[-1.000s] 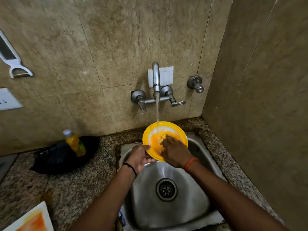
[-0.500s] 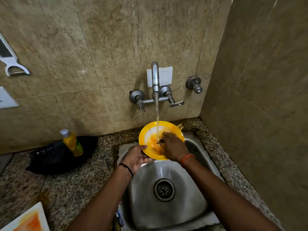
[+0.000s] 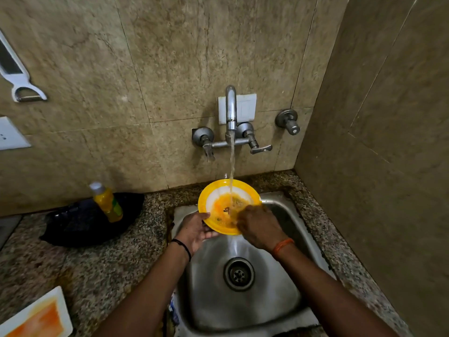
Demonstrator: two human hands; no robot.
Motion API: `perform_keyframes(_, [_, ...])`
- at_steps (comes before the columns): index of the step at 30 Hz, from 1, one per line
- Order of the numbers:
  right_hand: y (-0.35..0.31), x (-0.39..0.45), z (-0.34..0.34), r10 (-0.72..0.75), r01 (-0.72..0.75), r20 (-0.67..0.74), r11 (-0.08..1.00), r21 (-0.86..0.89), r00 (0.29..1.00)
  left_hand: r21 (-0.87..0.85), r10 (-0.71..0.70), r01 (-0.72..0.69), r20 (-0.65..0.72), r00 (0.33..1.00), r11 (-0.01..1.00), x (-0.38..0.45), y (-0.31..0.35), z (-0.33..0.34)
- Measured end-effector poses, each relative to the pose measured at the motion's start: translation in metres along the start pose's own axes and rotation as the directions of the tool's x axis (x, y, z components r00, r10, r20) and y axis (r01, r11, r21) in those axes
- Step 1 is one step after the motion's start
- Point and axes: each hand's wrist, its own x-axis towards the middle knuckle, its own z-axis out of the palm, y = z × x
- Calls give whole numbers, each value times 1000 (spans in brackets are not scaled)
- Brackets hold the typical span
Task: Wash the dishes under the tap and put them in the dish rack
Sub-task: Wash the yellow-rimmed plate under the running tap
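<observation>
Yellow plate [image 3: 213,190] under tap [image 3: 230,105], sink's [image 3: 301,239] back edge | left hand [image 3: 194,231] grips rim; right hand [image 3: 260,226] fingers rub face, curl unclear | I judge it light, stiff, slippery: hold by rim.
</observation>
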Motion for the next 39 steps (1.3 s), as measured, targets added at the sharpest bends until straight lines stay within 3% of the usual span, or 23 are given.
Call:
perform_keyframes(2, [0, -3, 5, 18, -18, 2, 998, -66, 1000, 9, -2, 2, 3, 1000, 1000, 0, 0, 1])
perform_keyframes(4, [-12, -6, 8, -96, 76, 92, 976, 206, 991, 38, -1, 1, 7, 1000, 999, -1, 0, 5])
perform_keyframes(6, [-18, -4, 6, -109, 53, 106, 900, 433, 988, 43, -3, 2, 15, 1000, 999, -1, -2, 7])
perform_keyframes(8, [-6, 4, 2, 34, -43, 33, 934, 355, 999, 44, -10, 8, 33, 999, 999, -2, -4, 10])
perform_keyframes(10, [-1, 15, 1, 177, -176, 6, 973, 148, 984, 67, -23, 19, 55, 998, 998, -4, -5, 15])
perform_keyframes(11, [-4, 21, 1, 202, -207, 48, 965, 163, 978, 85, -28, 22, 63, 998, 996, -4, -6, 18])
perform_keyframes(12, [-8, 28, 1, 184, -212, 123, 935, 285, 975, 99, -32, 25, 67, 997, 995, -5, -6, 19])
perform_keyframes(13, [-13, 33, 1, 151, -234, 205, 844, 483, 967, 108, -34, 27, 68, 997, 994, -5, -6, 21])
perform_keyframes(14, [-15, 36, -2, 143, -320, 307, 670, 670, 941, 114, -34, 26, 69, 997, 993, -5, -6, 20])
perform_keyframes(16, [-9, 45, -9, 220, -494, 449, 238, 836, 866, 112, -28, 19, 71, 997, 993, -4, -5, 17])
perform_keyframes(17, [-4, 51, -10, 297, -506, 466, 71, 860, 834, 107, -25, 18, 66, 998, 994, -4, -4, 16])
perform_keyframes(19, [3, 58, -12, 424, -449, 437, -79, 890, 793, 86, -23, 19, 53, 998, 996, -2, -2, 13])
perform_keyframes(21, [-1, 58, -9, 357, -437, 471, -176, 882, 807, 70, -22, 18, 50, 999, 997, -1, 0, 12])
perform_keyframes(24, [-4, 52, -6, 213, -509, 546, -208, 835, 810, 104, -13, 7, 56, 998, 995, -1, 1, 11])
perform_keyframes(27, [-4, 58, -7, 368, -390, 467, -267, 881, 804, 84, -4, -1, 58, 998, 996, -1, -2, 10])
perform_keyframes(29, [-7, 57, -4, 326, -406, 480, -272, 873, 814, 75, 3, -7, 57, 998, 997, 1, -2, 10])
perform_keyframes(32, [-6, 52, -3, 200, -528, 563, -207, 824, 802, 103, 9, -15, 60, 998, 995, 2, 1, 10])
perform_keyframes(35, [-1, 59, -7, 407, -410, 426, -130, 903, 808, 69, 7, -10, 49, 999, 998, 2, 1, 13])
perform_keyframes(36, [-2, 59, -7, 401, -404, 403, -87, 911, 822, 62, 8, -12, 50, 999, 998, 3, 2, 14])
perform_keyframes(39, [-9, 53, -5, 183, -482, 497, -123, 868, 848, 96, 23, -30, 73, 997, 995, 2, 2, 17])
